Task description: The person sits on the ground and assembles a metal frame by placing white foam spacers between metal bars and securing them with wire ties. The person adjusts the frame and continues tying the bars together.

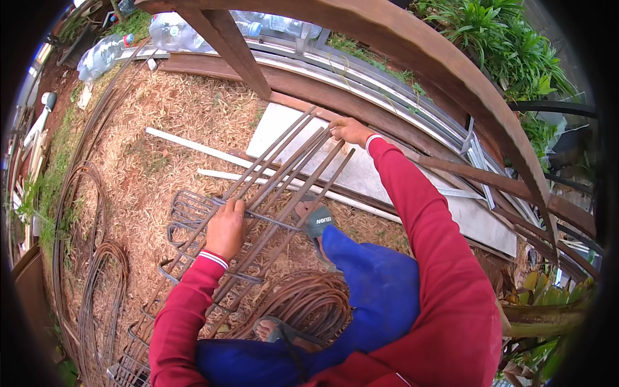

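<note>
Several rusty steel reinforcing rods [316, 175] run side by side, slanting from the lower left up to their free ends in front of me. Bent wire stirrups [182, 193] sit around the rods on the left, one with its long side lying across them. My left hand [225, 230] is closed where that stirrup crosses a rod; its fingers curl over the metal and partly hide the grip. Farther out, my right hand [352, 131] has its arm stretched forward and its fingers closed at the end of one rod.
A coil of rusty rod [309, 293] lies by my sandalled feet, and more looped rods [103, 271] lie at left. White pipes [187, 146] and a pale board [387, 184] rest beyond the rods. A brown metal frame [412, 39] arches overhead. Plastic bottles [177, 32] lie far left.
</note>
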Tool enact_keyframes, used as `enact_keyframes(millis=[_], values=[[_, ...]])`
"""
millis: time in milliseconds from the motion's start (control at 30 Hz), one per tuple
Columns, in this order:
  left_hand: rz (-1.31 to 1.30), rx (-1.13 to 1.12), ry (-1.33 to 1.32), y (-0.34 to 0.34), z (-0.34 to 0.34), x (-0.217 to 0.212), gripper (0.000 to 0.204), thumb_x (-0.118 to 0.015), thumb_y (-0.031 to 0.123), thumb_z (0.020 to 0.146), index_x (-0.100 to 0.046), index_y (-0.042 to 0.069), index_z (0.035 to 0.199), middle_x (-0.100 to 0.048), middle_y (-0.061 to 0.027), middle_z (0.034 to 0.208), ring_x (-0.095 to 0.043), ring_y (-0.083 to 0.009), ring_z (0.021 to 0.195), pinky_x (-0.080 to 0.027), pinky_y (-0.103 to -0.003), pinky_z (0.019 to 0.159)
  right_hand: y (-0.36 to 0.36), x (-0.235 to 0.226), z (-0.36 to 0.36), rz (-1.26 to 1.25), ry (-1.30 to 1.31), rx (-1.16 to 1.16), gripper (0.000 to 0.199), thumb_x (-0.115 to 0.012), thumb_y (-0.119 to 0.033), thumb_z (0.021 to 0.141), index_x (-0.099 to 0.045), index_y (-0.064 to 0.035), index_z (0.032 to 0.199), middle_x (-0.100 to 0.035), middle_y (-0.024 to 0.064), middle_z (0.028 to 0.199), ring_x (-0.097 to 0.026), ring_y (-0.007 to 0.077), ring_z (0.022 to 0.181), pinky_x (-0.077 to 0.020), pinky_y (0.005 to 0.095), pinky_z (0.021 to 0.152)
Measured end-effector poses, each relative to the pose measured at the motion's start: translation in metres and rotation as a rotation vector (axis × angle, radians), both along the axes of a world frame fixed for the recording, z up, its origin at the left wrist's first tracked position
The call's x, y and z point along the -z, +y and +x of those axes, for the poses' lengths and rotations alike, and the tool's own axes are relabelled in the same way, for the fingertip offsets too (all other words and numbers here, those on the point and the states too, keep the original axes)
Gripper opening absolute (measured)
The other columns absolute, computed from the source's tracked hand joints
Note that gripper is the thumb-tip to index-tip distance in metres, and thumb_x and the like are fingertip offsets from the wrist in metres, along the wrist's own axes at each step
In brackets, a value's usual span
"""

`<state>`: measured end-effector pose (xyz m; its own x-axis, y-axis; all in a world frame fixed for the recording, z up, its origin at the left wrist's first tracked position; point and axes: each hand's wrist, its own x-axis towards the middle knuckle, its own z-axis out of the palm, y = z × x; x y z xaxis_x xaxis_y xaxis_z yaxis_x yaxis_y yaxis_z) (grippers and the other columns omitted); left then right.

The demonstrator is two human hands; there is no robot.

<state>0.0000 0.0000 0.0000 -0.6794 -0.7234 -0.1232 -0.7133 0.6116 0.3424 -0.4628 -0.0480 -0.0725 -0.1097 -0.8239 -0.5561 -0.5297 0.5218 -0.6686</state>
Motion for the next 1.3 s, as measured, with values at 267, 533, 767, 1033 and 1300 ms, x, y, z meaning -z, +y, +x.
enact_keyframes(millis=[267, 533, 767, 1033, 1300], values=[[0.081, -0.174, 0.021, -0.008, 0.02, -0.006, 0.037, -0.075, 0.017, 0.084, -0.052, 0.004, 0.11, -0.067, -0.0218, 0.085, -0.067, -0.0438, 0.079, -0.052, -0.054, 0.067, -0.007, -0.018, 0.032, -0.13, 0.195, -0.193, 0.04, -0.056, -0.033, 0.101, -0.067, -0.0045, 0.126, -0.066, 0.0131, 0.131, -0.059, 0.029, 0.122, -0.0436, 0.0399, 0.106], [0.161, -0.258, 0.013, -0.01, 0.016, 0.016, 0.033, -0.072, 0.014, 0.087, -0.05, 0.006, 0.111, -0.069, -0.0232, 0.08, -0.068, -0.0453, 0.078, -0.051, -0.054, 0.067, -0.003, -0.023, 0.014, -0.048, 0.231, -0.211, 0.039, -0.057, -0.031, 0.1, -0.067, -0.0046, 0.126, -0.067, 0.0153, 0.128, -0.062, 0.0298, 0.118, -0.0443, 0.0407, 0.104], [0.231, -0.242, 0.123, -0.016, 0.019, 0.0, 0.034, -0.069, 0.016, 0.088, -0.049, 0.003, 0.113, -0.068, -0.0262, 0.084, -0.067, -0.0463, 0.082, -0.051, -0.056, 0.071, -0.005, -0.021, 0.01, -0.035, 0.189, -0.117, 0.039, -0.059, -0.025, 0.099, -0.065, -0.0023, 0.13, -0.069, 0.0152, 0.121, -0.065, 0.0254, 0.111, -0.0478, 0.0385, 0.098], [0.231, -0.293, 0.15, 0.044, 0.134, -0.139, 0.031, -0.069, 0.02, 0.092, -0.056, 0.002, 0.113, -0.068, -0.0219, 0.088, -0.068, -0.0417, 0.081, -0.052, -0.051, 0.066, -0.02, -0.029, 0.009, -0.257, 0.431, -0.097, 0.034, -0.06, -0.018, 0.097, -0.066, 0.0003, 0.126, -0.073, 0.0132, 0.112, -0.068, 0.025, 0.1, -0.0512, 0.037, 0.09], [0.1, -0.844, 0.31, 0.178, 0.157, -0.217, 0.024, -0.073, 0.022, 0.09, -0.065, 0.004, 0.104, -0.064, -0.0124, 0.082, -0.066, -0.0331, 0.079, -0.052, -0.042, 0.068, -0.018, -0.114, 0.183, -0.427, -0.121, -0.262, 0.02, -0.056, -0.015, 0.103, -0.067, 0.0019, 0.107, -0.062, 0.002, 0.084, -0.056, 0.0092, 0.077, -0.0457, 0.0268, 0.07]])
